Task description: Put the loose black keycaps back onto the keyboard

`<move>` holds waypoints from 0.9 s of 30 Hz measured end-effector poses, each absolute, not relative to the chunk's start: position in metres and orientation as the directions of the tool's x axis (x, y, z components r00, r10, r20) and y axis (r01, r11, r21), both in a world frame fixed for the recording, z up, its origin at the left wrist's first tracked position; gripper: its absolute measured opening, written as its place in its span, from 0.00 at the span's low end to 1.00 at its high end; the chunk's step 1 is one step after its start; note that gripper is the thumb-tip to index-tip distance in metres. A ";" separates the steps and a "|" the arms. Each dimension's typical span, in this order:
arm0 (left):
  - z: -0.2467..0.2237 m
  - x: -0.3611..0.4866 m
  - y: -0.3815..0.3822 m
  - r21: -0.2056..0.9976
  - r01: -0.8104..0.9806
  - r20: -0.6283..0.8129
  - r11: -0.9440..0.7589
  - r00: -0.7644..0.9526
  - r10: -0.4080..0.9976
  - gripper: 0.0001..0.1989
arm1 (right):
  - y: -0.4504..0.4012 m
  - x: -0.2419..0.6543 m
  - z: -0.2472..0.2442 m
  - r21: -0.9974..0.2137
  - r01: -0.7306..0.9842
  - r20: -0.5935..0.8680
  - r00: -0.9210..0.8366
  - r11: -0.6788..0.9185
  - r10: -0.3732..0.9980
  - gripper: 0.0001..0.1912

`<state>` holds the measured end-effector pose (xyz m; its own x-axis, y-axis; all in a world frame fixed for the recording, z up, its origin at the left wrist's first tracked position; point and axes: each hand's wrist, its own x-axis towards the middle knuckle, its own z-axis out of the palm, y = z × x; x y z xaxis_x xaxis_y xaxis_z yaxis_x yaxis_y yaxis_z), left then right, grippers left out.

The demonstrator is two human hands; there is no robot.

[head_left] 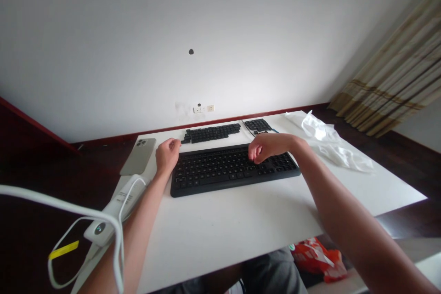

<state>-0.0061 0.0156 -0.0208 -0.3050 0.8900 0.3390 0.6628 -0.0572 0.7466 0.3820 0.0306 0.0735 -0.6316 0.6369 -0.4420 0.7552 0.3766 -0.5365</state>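
A black keyboard [215, 177] lies on the white table in front of me; its keys look stripped of their caps, showing small light-centred switches. Behind it, loose black keycaps [213, 133] are laid out in rows, with a smaller group of keycaps [257, 125] to the right. My left hand [168, 155] rests at the keyboard's far left corner, fingers curled together beside the leftmost keycaps. Over the right part of the keyboard is my right hand [270, 147], bent down at the wrist with its fingers closed. What either hand pinches, if anything, is hidden.
A phone [139, 156] lies at the table's left edge. Nearer me are a white power strip [112, 211] and a looping white cable [69, 196]. Crumpled white plastic [324, 133] lies on the right. Below the table's front edge is a red bag [319, 257].
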 end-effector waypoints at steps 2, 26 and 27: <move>-0.021 -0.006 0.016 0.741 0.668 0.345 -0.063 -0.298 0.890 0.14 | 0.027 0.378 0.075 -0.526 0.764 -0.465 -0.627 0.374 0.625 0.15; -0.022 -0.005 0.016 0.732 0.678 0.357 -0.071 -0.293 0.887 0.14 | 0.009 0.356 0.080 -0.360 0.817 -0.455 -0.575 0.450 0.680 0.11; -0.022 -0.005 0.016 0.734 0.676 0.355 -0.070 -0.294 0.887 0.14 | 0.009 0.355 0.080 -0.357 0.819 -0.455 -0.572 0.449 0.682 0.11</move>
